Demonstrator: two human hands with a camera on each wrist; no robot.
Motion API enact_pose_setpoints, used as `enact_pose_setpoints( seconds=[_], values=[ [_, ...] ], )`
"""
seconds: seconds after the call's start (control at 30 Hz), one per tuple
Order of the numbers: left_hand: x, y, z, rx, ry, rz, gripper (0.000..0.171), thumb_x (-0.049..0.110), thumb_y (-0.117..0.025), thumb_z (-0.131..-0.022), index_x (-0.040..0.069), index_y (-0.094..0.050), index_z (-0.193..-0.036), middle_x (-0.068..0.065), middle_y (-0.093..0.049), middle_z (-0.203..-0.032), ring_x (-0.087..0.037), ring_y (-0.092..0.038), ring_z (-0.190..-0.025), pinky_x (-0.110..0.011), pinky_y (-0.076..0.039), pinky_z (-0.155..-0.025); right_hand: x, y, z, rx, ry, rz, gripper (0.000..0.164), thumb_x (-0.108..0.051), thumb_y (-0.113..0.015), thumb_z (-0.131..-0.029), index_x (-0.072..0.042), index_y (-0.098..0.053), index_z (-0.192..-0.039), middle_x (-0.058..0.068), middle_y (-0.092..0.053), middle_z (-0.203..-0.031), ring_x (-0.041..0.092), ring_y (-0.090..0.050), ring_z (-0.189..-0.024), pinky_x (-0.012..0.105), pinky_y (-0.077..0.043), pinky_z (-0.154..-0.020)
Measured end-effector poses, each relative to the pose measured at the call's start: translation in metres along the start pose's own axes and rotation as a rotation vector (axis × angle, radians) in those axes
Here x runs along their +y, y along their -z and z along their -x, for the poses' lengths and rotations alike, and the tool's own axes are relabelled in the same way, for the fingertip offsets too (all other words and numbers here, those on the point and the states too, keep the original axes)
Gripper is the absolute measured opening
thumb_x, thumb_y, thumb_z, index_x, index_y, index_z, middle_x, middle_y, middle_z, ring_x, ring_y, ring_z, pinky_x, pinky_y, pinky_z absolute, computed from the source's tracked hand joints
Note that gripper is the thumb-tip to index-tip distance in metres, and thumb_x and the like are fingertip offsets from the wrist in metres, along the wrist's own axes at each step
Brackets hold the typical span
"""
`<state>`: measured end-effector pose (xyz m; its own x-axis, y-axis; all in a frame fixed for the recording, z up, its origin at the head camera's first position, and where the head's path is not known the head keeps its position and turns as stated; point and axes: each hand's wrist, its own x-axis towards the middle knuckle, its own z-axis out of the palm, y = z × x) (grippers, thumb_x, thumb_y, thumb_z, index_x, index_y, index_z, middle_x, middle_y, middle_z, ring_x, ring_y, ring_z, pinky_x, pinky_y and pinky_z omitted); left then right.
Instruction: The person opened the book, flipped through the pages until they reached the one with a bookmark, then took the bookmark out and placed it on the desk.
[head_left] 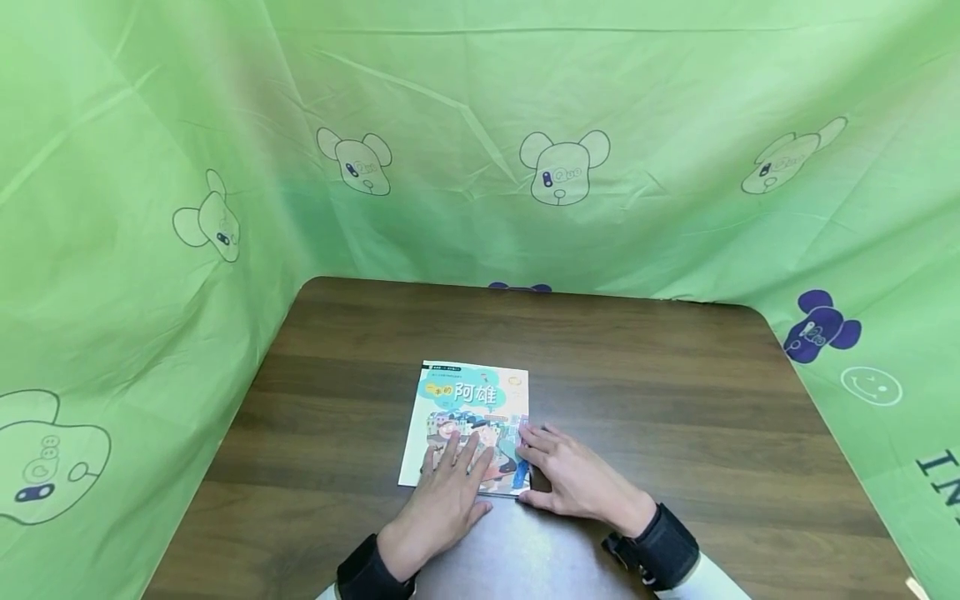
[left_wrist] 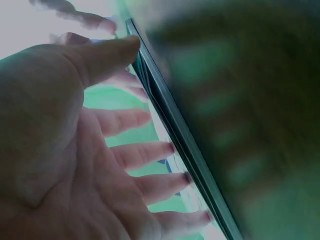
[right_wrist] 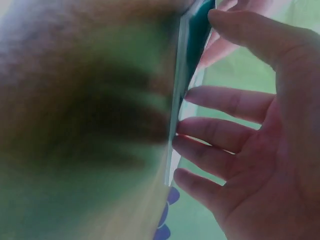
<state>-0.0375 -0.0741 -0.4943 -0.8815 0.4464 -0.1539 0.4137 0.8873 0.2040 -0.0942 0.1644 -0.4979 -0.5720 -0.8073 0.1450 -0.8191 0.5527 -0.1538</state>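
A thin picture book (head_left: 480, 379) with a white and turquoise cover and Chinese title lies face up on the wooden table. My left hand (head_left: 441, 504) rests on the lower part of its cover, fingers spread and nearly straight, covering some of the picture. At the book's right side is my right hand (head_left: 577, 479), its fingertips on the right edge and its thumb by the lower right corner. The left wrist view shows the book edge-on (left_wrist: 172, 125), with thin layers slightly parted. In the right wrist view, straight fingers (right_wrist: 220, 132) touch the book's edge.
The brown wooden table (head_left: 637, 375) stretches out around the book. A green cloth (head_left: 465, 100) printed with cartoon bear heads hangs behind the table and along both sides. A small pale object (head_left: 917, 588) shows at the lower right table edge.
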Motion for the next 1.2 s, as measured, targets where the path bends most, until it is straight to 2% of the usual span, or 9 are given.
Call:
enact_pose_setpoints(
  seconds=[0.27,0.37,0.5,0.7,0.77,0.83,0.93,1.03,1.2],
  values=[
    [-0.001,0.004,-0.003,-0.004,0.022,0.000,0.067,0.052,-0.054,-0.092,0.020,-0.044,-0.150,-0.007,-0.032,-0.160,-0.034,-0.027,-0.146,-0.072,-0.023,-0.106,0.000,0.006,-0.001,0.054,0.026,-0.039,0.044,-0.043,-0.058,-0.093,-0.005,-0.074,-0.107,0.018,-0.069,-0.120,0.028,-0.062,-0.116,0.052,-0.039,-0.107],
    [-0.002,0.004,-0.004,0.016,0.017,0.018,0.064,0.050,-0.056,-0.092,0.019,-0.047,-0.148,-0.007,-0.036,-0.159,-0.034,-0.031,-0.144,-0.073,-0.028,-0.102,-0.001,0.006,-0.005,0.123,0.037,-0.036,0.034,-0.037,-0.054,-0.097,-0.009,-0.073,-0.097,0.006,-0.075,-0.101,0.020,-0.068,-0.102,0.052,-0.042,-0.103],
    [-0.003,0.004,-0.006,0.074,0.009,0.035,0.059,0.048,-0.058,-0.092,0.018,-0.052,-0.142,-0.009,-0.045,-0.152,-0.035,-0.039,-0.139,-0.073,-0.034,-0.098,-0.003,0.007,-0.011,0.233,0.033,-0.011,0.023,-0.033,-0.054,-0.098,-0.018,-0.066,-0.085,-0.012,-0.064,-0.075,0.006,-0.065,-0.076,0.049,-0.048,-0.098],
    [-0.004,0.005,-0.007,0.151,-0.003,0.063,0.047,0.042,-0.049,-0.099,0.016,-0.054,-0.138,-0.009,-0.051,-0.147,-0.034,-0.048,-0.133,-0.074,-0.038,-0.092,-0.005,0.011,-0.017,0.366,0.011,0.034,0.023,-0.033,-0.061,-0.094,-0.018,-0.061,-0.077,-0.014,-0.054,-0.059,0.003,-0.058,-0.053,0.044,-0.052,-0.092],
    [-0.005,0.006,-0.007,0.183,0.003,0.080,0.042,0.036,-0.048,-0.100,0.015,-0.056,-0.135,-0.009,-0.054,-0.144,-0.033,-0.054,-0.127,-0.073,-0.040,-0.091,-0.005,0.012,-0.018,0.396,0.008,0.026,0.021,-0.034,-0.064,-0.092,-0.017,-0.062,-0.080,-0.012,-0.059,-0.062,0.005,-0.061,-0.057,0.044,-0.052,-0.091],
    [-0.006,0.006,-0.007,0.214,0.024,0.109,0.038,0.032,-0.048,-0.101,0.014,-0.058,-0.133,-0.008,-0.056,-0.143,-0.033,-0.059,-0.120,-0.071,-0.041,-0.091,-0.004,0.013,-0.018,0.412,-0.012,0.006,0.022,-0.037,-0.066,-0.090,-0.015,-0.067,-0.090,-0.007,-0.068,-0.075,0.008,-0.067,-0.071,0.043,-0.052,-0.091],
    [-0.009,0.007,-0.005,0.244,0.067,0.184,0.037,0.028,-0.050,-0.100,0.013,-0.058,-0.133,-0.010,-0.055,-0.144,-0.033,-0.060,-0.118,-0.069,-0.040,-0.094,-0.004,0.013,-0.016,0.399,-0.089,-0.014,0.046,-0.048,-0.064,-0.089,-0.010,-0.068,-0.114,0.001,-0.072,-0.104,0.015,-0.067,-0.098,0.042,-0.052,-0.092],
    [-0.012,0.005,-0.001,0.281,0.082,0.255,0.041,0.026,-0.050,-0.100,0.011,-0.055,-0.138,-0.015,-0.051,-0.146,-0.034,-0.054,-0.126,-0.068,-0.038,-0.098,-0.002,0.010,-0.013,0.370,-0.179,-0.005,0.064,-0.054,-0.060,-0.089,-0.007,-0.060,-0.131,0.007,-0.068,-0.122,0.022,-0.063,-0.111,0.043,-0.052,-0.090],
    [-0.017,0.003,0.003,0.405,0.073,0.318,0.048,0.027,-0.050,-0.101,0.008,-0.045,-0.145,-0.017,-0.050,-0.146,-0.033,-0.051,-0.130,-0.059,-0.044,-0.098,-0.001,0.004,-0.012,0.404,-0.255,-0.034,0.060,-0.043,-0.062,-0.091,-0.001,-0.057,-0.133,0.016,-0.062,-0.132,0.028,-0.061,-0.116,0.045,-0.053,-0.091]
  ],
)
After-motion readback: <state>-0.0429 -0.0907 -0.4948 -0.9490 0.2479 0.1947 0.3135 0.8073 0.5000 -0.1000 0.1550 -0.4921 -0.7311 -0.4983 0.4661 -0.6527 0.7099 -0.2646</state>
